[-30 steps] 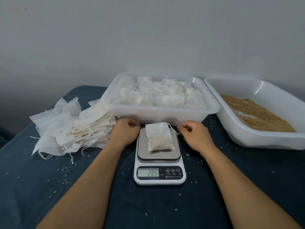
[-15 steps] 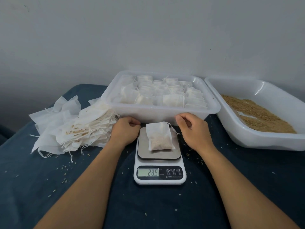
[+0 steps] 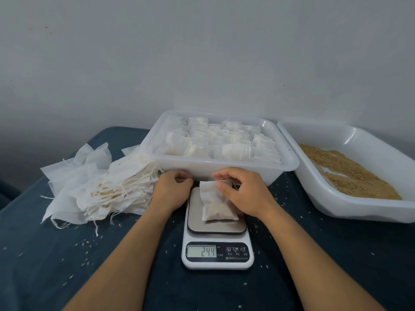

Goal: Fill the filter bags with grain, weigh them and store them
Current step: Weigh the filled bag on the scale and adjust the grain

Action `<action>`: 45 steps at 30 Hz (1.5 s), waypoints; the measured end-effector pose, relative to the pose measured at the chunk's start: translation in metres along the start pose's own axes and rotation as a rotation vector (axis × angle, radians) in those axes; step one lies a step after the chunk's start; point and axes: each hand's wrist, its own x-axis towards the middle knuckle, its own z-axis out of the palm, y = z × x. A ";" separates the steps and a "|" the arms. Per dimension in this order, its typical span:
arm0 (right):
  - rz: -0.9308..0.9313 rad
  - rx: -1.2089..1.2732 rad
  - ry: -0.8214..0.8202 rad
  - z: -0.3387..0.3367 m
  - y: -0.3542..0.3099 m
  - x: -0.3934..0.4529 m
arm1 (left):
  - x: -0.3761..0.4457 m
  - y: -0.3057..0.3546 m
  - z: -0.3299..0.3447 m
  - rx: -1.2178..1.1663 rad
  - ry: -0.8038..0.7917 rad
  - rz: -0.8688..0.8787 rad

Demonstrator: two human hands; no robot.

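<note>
On the white digital scale (image 3: 217, 243), the small white grain-filled filter bag (image 3: 216, 204) is pinched by the right hand (image 3: 244, 194); the left hand (image 3: 171, 191) is curled, empty. Storage in the clear plastic tray (image 3: 215, 164) is judged next.

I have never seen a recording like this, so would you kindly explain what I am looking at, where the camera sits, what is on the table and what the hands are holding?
There is no machine here: a person works with bare hands, and the single camera sits on their head, looking forward and down. On the dark table stands a small kitchen scale reading 24.4. A filled filter bag lies on its platform, and the right hand pinches the bag's top edge. The left hand rests beside the scale, curled, holding nothing visible. Behind is a clear tray of filled bags, to the left a pile of empty bags, and to the right a white tub of grain. Loose grains are scattered about.
</note>
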 end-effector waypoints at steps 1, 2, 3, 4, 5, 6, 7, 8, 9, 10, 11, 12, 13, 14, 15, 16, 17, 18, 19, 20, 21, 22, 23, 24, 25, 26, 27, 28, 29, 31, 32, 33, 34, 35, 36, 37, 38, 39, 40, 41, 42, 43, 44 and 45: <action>-0.009 0.018 0.012 -0.003 -0.004 -0.002 | -0.002 0.003 -0.001 0.001 0.007 0.017; -0.020 0.033 0.020 -0.007 -0.008 -0.003 | -0.004 0.007 -0.002 -0.001 0.015 0.039; -0.037 0.048 0.031 -0.011 -0.013 -0.005 | -0.008 0.012 -0.004 -0.013 0.030 0.070; -0.056 0.066 0.048 -0.015 -0.018 -0.006 | -0.012 0.017 -0.005 -0.035 0.049 0.113; -0.077 0.089 0.072 -0.020 -0.024 -0.007 | -0.017 0.022 -0.006 -0.066 0.071 0.172; -0.099 0.111 0.100 -0.026 -0.031 -0.007 | -0.023 0.027 -0.006 -0.112 0.088 0.243; -0.125 0.124 0.127 -0.033 -0.037 -0.007 | -0.030 0.033 -0.005 -0.179 0.092 0.315; -0.150 0.128 0.150 -0.039 -0.043 -0.006 | -0.037 0.039 -0.004 -0.257 0.083 0.379; -0.172 0.129 0.168 -0.047 -0.049 -0.004 | -0.044 0.046 -0.003 -0.332 0.066 0.429; -0.188 0.131 0.185 -0.054 -0.054 -0.001 | -0.050 0.051 -0.002 -0.403 0.032 0.462; -0.201 0.139 0.203 -0.061 -0.058 0.002 | -0.055 0.056 0.000 -0.471 -0.025 0.477; -0.214 0.154 0.228 -0.068 -0.061 0.005 | -0.058 0.062 0.003 -0.537 -0.107 0.472; -0.227 0.173 0.256 -0.075 -0.064 0.008 | -0.061 0.068 0.007 -0.608 -0.200 0.444; -0.237 0.194 0.284 -0.082 -0.066 0.011 | -0.062 0.074 0.012 -0.674 -0.285 0.394; -0.241 0.217 0.308 -0.088 -0.067 0.015 | -0.064 0.081 0.018 -0.726 -0.361 0.324; -0.239 0.241 0.326 -0.094 -0.067 0.018 | -0.065 0.087 0.024 -0.778 -0.438 0.249; -0.237 0.263 0.342 -0.100 -0.067 0.021 | -0.065 0.094 0.029 -0.855 -0.527 0.183; -0.236 0.282 0.361 -0.105 -0.065 0.023 | -0.066 0.101 0.033 -0.955 -0.620 0.115; -0.235 0.298 0.380 -0.109 -0.064 0.025 | -0.065 0.108 0.037 -1.056 -0.704 0.053; -0.233 0.311 0.395 -0.113 -0.061 0.026 | -0.064 0.115 0.040 -1.133 -0.753 0.013; -0.231 0.324 0.409 -0.116 -0.059 0.026 | -0.063 0.121 0.044 -1.173 -0.766 -0.013; -0.226 0.331 0.423 -0.118 -0.056 0.026 | -0.061 0.125 0.047 -1.182 -0.763 -0.029; -0.215 0.328 0.433 -0.121 -0.052 0.026 | -0.059 0.129 0.051 -1.174 -0.754 -0.036; -0.193 0.307 0.436 -0.124 -0.048 0.026 | -0.057 0.133 0.054 -1.154 -0.743 -0.033; -0.162 0.266 0.432 -0.128 -0.044 0.026 | -0.055 0.136 0.057 -1.123 -0.722 -0.018; -0.130 0.208 0.422 -0.133 -0.039 0.026 | -0.051 0.139 0.060 -1.081 -0.688 0.008; -0.102 0.148 0.414 -0.137 -0.033 0.025 | -0.048 0.140 0.063 -1.034 -0.645 0.038; -0.082 0.096 0.412 -0.141 -0.028 0.025 | -0.044 0.141 0.065 -0.986 -0.601 0.068; -0.067 0.059 0.420 -0.145 -0.022 0.024 | -0.040 0.142 0.067 -0.941 -0.561 0.094; -0.045 0.019 0.429 -0.150 -0.013 0.023 | -0.032 0.143 0.070 -0.845 -0.497 0.124; -0.033 0.007 0.418 -0.152 -0.008 0.023 | -0.029 0.143 0.072 -0.791 -0.476 0.138; -0.013 0.000 0.393 -0.154 -0.003 0.023 | -0.027 0.144 0.074 -0.739 -0.462 0.155; 0.021 -0.002 0.359 -0.156 0.003 0.023 | -0.024 0.145 0.076 -0.690 -0.456 0.180; 0.063 0.007 0.317 -0.160 0.008 0.022 | -0.021 0.146 0.078 -0.646 -0.459 0.204; 0.102 0.027 0.270 -0.163 0.014 0.022 | -0.019 0.148 0.080 -0.614 -0.470 0.222; 0.132 0.057 0.223 -0.167 0.019 0.020 | -0.016 0.151 0.081 -0.595 -0.488 0.235; 0.159 0.091 0.180 -0.171 0.024 0.018 | -0.013 0.154 0.084 -0.582 -0.510 0.242; 0.186 0.126 0.146 -0.174 0.028 0.016 | -0.010 0.157 0.087 -0.567 -0.532 0.246; 0.209 0.152 0.124 -0.177 0.033 0.014 | -0.007 0.163 0.091 -0.545 -0.554 0.251; 0.223 0.168 0.113 -0.181 0.038 0.011 | -0.005 0.168 0.095 -0.519 -0.574 0.255; 0.230 0.177 0.113 -0.184 0.042 0.009 | -0.002 0.174 0.101 -0.492 -0.593 0.257; 0.237 0.183 0.124 -0.187 0.046 0.006 | 0.000 0.179 0.107 -0.467 -0.609 0.255; 0.248 0.188 0.143 -0.190 0.050 0.004 | 0.002 0.185 0.113 -0.444 -0.622 0.249; 0.262 0.190 0.164 -0.193 0.054 0.001 | 0.004 0.190 0.119 -0.423 -0.629 0.242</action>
